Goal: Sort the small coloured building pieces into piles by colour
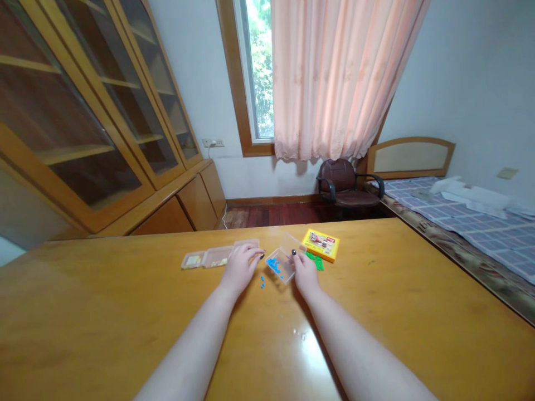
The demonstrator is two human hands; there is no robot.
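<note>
My right hand (305,272) grips the near side of a small clear plastic box (281,265) that is tilted and holds several blue pieces. A few blue pieces (262,282) lie loose on the wooden table (125,312) just left of the box. My left hand (241,264) rests beside them with its fingers curled toward the box's rim; whether it holds a piece is hidden. The box's clear lid (293,241) stands open behind it.
Two more shallow clear boxes (209,258) lie left of my left hand. A yellow package (320,244) and green pieces (315,261) lie right of my right hand. Behind the table are a wooden cabinet, a dark chair (348,186) and a bed (472,223).
</note>
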